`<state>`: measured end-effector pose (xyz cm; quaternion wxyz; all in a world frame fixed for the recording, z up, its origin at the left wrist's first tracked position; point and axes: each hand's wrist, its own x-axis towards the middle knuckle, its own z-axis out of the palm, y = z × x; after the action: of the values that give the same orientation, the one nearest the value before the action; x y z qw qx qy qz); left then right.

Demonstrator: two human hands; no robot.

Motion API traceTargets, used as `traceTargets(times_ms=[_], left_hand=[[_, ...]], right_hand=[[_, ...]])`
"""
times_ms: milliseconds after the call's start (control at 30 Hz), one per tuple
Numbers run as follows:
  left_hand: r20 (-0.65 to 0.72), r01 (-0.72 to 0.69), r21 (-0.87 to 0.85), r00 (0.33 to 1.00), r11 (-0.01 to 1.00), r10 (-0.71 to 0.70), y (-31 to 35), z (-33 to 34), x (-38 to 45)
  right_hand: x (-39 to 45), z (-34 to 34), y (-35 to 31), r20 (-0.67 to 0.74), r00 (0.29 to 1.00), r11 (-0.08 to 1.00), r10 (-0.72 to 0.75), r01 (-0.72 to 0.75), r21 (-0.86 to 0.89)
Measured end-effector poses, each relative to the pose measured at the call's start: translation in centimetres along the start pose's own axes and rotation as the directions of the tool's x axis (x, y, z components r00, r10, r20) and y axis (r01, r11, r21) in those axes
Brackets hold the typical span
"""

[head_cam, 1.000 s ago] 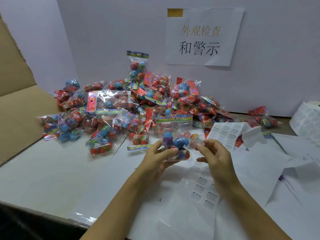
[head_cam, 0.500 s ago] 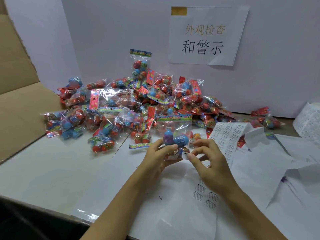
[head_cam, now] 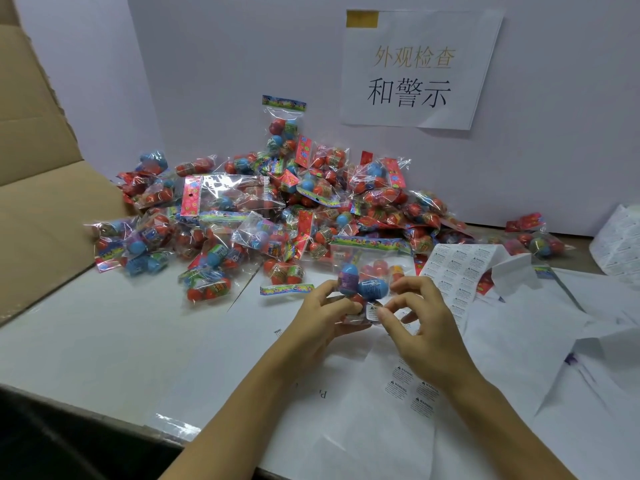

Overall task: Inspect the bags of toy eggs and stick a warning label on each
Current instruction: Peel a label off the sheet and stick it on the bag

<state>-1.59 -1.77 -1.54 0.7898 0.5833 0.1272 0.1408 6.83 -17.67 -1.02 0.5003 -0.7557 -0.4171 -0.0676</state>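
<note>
My left hand [head_cam: 325,311] grips the lower part of a clear bag of toy eggs [head_cam: 367,271], held upright in front of me with blue, purple and red eggs inside. My right hand [head_cam: 420,322] pinches a small white warning label [head_cam: 372,311] against the bag's lower edge with thumb and forefinger. A sheet of warning labels [head_cam: 453,271] lies just right of the bag. Another label sheet [head_cam: 412,389] lies under my right wrist.
A big pile of bagged toy eggs [head_cam: 277,202] fills the back of the white table [head_cam: 104,341]. A cardboard flap [head_cam: 41,202] rises on the left. Loose backing papers [head_cam: 571,341] cover the right side, and a label roll [head_cam: 620,240] sits far right. A paper sign [head_cam: 415,67] hangs on the back wall.
My right hand moved left with the label, from beside the bag to its lower edge. The left hand kept hold of the bag.
</note>
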Motion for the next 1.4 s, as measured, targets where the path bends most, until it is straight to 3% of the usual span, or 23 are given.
traceTargets(times_ms=[133, 333, 667, 933, 1100, 1400], left_hand=[[0.017, -0.006, -0.006, 1.000, 1.000, 0.006, 0.05, 0.08, -0.17], [0.030, -0.078, 0.151, 0.997, 0.985, 0.075, -0.39, -0.09, -0.32], [0.034, -0.089, 0.108, 0.996, 0.990, 0.086, -0.48, -0.12, -0.24], [0.047, -0.069, -0.019, 0.996, 0.997, 0.070, -0.28, -0.04, -0.02], [0.063, -0.062, -0.034, 0.996, 0.998, 0.064, -0.11, -0.05, -0.10], [0.046, -0.041, -0.039, 0.998, 0.998, 0.043, -0.43, -0.38, 0.27]], right_hand=[[-0.01, -0.02, 0.17, -0.004, 1.000, 1.000, 0.006, -0.006, -0.008], [0.08, -0.06, 0.28, -0.031, 0.999, 1.000, -0.007, 0.006, -0.027], [0.15, 0.14, 0.84, -0.081, 0.996, 0.998, 0.049, -0.053, -0.045], [0.08, 0.73, 0.56, -0.025, 0.963, 0.953, 0.268, -0.261, 0.151], [-0.11, 0.80, 0.39, 0.047, 0.960, 0.938, 0.275, -0.278, 0.207], [-0.05, 0.83, 0.61, 0.051, 0.959, 0.932, 0.279, -0.284, 0.224]])
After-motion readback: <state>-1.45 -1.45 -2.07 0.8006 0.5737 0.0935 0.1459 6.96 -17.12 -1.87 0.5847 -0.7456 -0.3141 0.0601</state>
